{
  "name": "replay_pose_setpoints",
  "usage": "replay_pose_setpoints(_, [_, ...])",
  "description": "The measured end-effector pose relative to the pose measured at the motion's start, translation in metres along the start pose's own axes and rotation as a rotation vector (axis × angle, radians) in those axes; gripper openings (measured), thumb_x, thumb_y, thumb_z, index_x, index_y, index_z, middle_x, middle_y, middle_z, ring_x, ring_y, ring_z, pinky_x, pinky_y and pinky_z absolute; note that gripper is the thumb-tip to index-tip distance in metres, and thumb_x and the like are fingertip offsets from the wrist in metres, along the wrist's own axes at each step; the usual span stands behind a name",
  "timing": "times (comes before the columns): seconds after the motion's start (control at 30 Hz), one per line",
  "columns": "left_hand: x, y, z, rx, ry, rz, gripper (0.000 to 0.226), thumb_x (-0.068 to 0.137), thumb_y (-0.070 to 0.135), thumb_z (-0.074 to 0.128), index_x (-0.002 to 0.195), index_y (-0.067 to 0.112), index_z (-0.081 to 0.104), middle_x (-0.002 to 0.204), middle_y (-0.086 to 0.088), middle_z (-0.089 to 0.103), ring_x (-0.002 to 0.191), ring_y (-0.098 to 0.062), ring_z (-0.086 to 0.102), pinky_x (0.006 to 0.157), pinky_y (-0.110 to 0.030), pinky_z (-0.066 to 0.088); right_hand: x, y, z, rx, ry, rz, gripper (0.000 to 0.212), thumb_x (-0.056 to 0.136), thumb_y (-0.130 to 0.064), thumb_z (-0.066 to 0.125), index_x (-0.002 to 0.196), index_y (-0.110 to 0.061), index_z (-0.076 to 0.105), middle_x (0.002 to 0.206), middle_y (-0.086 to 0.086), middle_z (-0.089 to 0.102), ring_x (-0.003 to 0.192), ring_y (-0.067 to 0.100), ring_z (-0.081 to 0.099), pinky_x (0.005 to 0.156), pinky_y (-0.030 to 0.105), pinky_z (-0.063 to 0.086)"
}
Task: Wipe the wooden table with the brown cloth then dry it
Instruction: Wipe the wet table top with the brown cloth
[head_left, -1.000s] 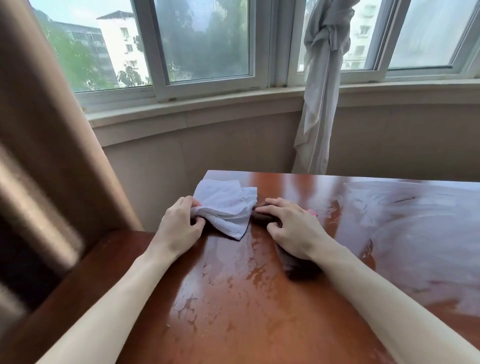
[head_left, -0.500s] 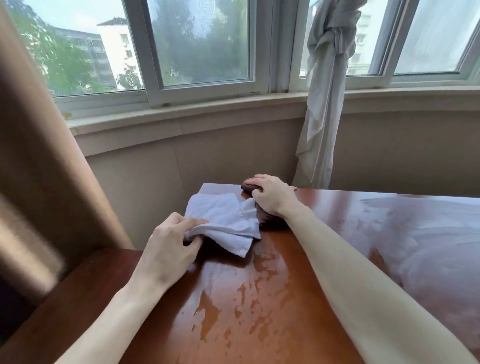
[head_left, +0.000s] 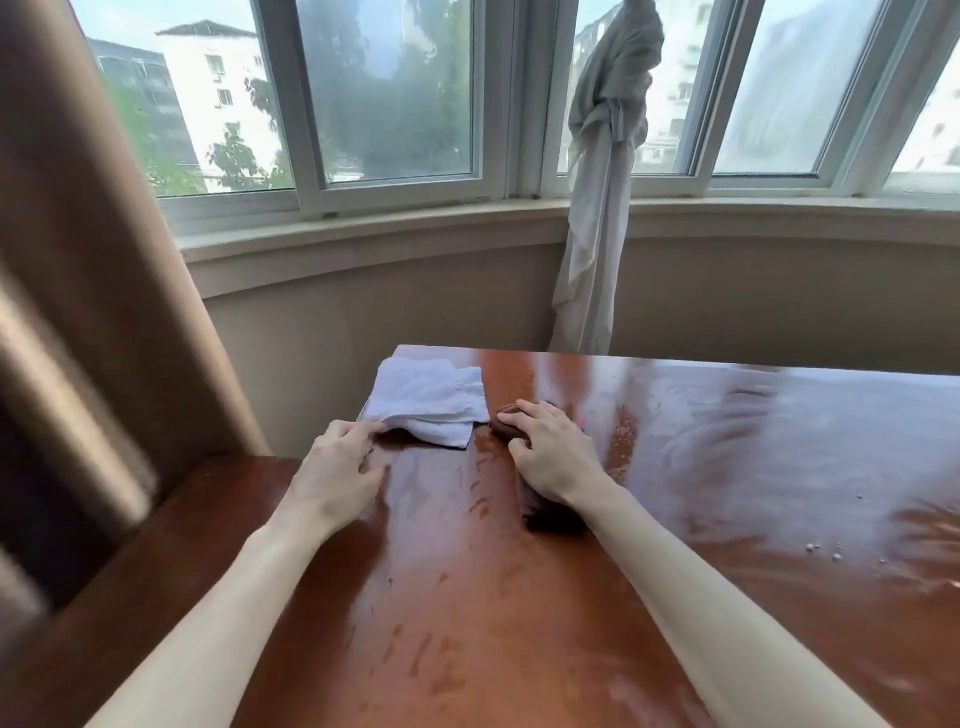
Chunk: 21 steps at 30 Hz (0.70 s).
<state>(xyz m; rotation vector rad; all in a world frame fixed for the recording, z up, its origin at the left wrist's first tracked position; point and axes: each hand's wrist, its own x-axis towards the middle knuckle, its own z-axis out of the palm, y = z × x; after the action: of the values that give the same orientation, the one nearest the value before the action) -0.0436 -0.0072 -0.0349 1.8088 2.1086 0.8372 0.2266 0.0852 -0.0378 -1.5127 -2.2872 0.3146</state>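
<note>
The wooden table (head_left: 727, 467) is glossy red-brown and streaked with water. My right hand (head_left: 556, 457) lies flat on the brown cloth (head_left: 550, 514), pressing it to the tabletop; the cloth shows dark in front of my fingertips and under my wrist. A folded white cloth (head_left: 428, 400) lies at the table's far left corner. My left hand (head_left: 337, 475) pinches its near left edge between thumb and fingers.
A knotted grey curtain (head_left: 602, 208) hangs behind the table's far edge under the windows (head_left: 389, 104). A brown drape (head_left: 93, 312) fills the left side. A lower wooden surface (head_left: 156, 545) adjoins the table on the left. A few droplets (head_left: 831, 553) sit at right.
My right hand has drawn the brown cloth back from the far edge toward me. My left hand still holds the white cloth near the corner.
</note>
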Motion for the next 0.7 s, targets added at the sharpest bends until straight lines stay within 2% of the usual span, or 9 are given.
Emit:
replay_pose_setpoints(0.2, [-0.064, 0.003, -0.009, 0.037, 0.046, -0.099, 0.046, 0.096, 0.024, 0.05, 0.142, 0.025, 0.055, 0.139, -0.001, 0.049, 0.124, -0.026, 0.052, 0.103, -0.042, 0.045, -0.104, -0.067, 0.008, 0.031, -0.008, -0.209, 0.05, 0.094, -0.03, 0.047, 0.142, -0.039, 0.056, 0.158, -0.013, 0.04, 0.15, 0.012, 0.023, 0.118, 0.023, 0.017])
replay_pose_setpoints(0.3, [-0.086, 0.002, -0.014, 0.09, 0.043, -0.154, 0.045, 0.1, 0.031, 0.048, 0.144, 0.024, 0.052, 0.142, -0.002, 0.048, 0.127, -0.028, 0.049, 0.104, -0.047, 0.044, -0.117, -0.073, 0.002, 0.094, -0.174, -0.381, 0.052, 0.093, -0.026, 0.048, 0.14, -0.044, 0.057, 0.158, -0.018, 0.04, 0.148, 0.005, 0.022, 0.11, 0.008, 0.004])
replay_pose_setpoints(0.33, [-0.092, 0.001, -0.016, 0.1, 0.043, -0.163, 0.046, 0.101, 0.033, 0.047, 0.145, 0.023, 0.051, 0.144, -0.002, 0.047, 0.128, -0.028, 0.048, 0.105, -0.047, 0.043, -0.11, -0.067, -0.005, 0.122, -0.23, -0.394, 0.052, 0.094, -0.023, 0.049, 0.139, -0.047, 0.058, 0.157, -0.021, 0.04, 0.147, 0.003, 0.024, 0.113, 0.011, 0.01])
replay_pose_setpoints(0.4, [-0.106, -0.004, -0.022, 0.107, 0.043, -0.173, 0.047, 0.102, 0.036, 0.046, 0.147, 0.023, 0.049, 0.147, 0.0, 0.045, 0.13, -0.027, 0.047, 0.106, -0.047, 0.043, -0.092, -0.052, -0.015, 0.152, -0.216, -0.281, 0.051, 0.094, -0.018, 0.048, 0.134, -0.047, 0.061, 0.153, -0.023, 0.044, 0.144, 0.004, 0.032, 0.116, 0.038, 0.03])
replay_pose_setpoints(0.43, [-0.114, -0.008, -0.023, 0.109, 0.042, -0.168, 0.048, 0.102, 0.038, 0.045, 0.147, 0.024, 0.048, 0.147, 0.002, 0.045, 0.131, -0.026, 0.047, 0.105, -0.047, 0.043, -0.083, -0.047, -0.017, 0.144, -0.142, -0.168, 0.049, 0.095, -0.019, 0.048, 0.134, -0.044, 0.063, 0.152, -0.02, 0.046, 0.143, 0.007, 0.035, 0.115, 0.044, 0.033])
replay_pose_setpoints(0.5, [-0.131, -0.016, -0.025, 0.113, 0.043, -0.151, 0.048, 0.102, 0.043, 0.044, 0.147, 0.027, 0.048, 0.148, 0.006, 0.045, 0.132, -0.022, 0.047, 0.105, -0.046, 0.044, -0.073, -0.052, -0.01, 0.004, 0.004, 0.049, 0.045, 0.097, -0.023, 0.047, 0.138, -0.036, 0.061, 0.154, -0.008, 0.046, 0.145, 0.018, 0.035, 0.119, 0.042, 0.03])
replay_pose_setpoints(0.53, [-0.139, -0.02, -0.026, 0.112, 0.046, -0.14, 0.048, 0.102, 0.044, 0.043, 0.146, 0.027, 0.048, 0.147, 0.008, 0.045, 0.132, -0.02, 0.047, 0.105, -0.046, 0.045, -0.072, -0.065, -0.003, -0.079, 0.029, 0.085, 0.045, 0.098, -0.025, 0.046, 0.14, -0.034, 0.059, 0.155, -0.004, 0.045, 0.145, 0.022, 0.034, 0.12, 0.041, 0.027])
replay_pose_setpoints(0.6, [-0.152, -0.023, -0.026, 0.099, 0.06, -0.116, 0.046, 0.102, 0.045, 0.043, 0.145, 0.03, 0.049, 0.147, 0.012, 0.045, 0.131, -0.017, 0.048, 0.104, -0.044, 0.045, -0.079, -0.096, 0.015, -0.103, 0.038, -0.017, 0.045, 0.097, -0.027, 0.046, 0.14, -0.033, 0.059, 0.153, -0.002, 0.047, 0.144, 0.025, 0.033, 0.12, 0.04, 0.024])
replay_pose_setpoints(0.7, [-0.169, -0.018, -0.031, 0.055, 0.095, -0.101, 0.043, 0.102, 0.044, 0.045, 0.144, 0.031, 0.049, 0.147, 0.014, 0.046, 0.133, -0.015, 0.048, 0.107, -0.041, 0.043, -0.109, -0.126, 0.032, 0.053, -0.071, -0.421, 0.049, 0.089, -0.026, 0.048, 0.135, -0.034, 0.064, 0.147, -0.008, 0.053, 0.139, 0.016, 0.034, 0.12, 0.03, 0.026])
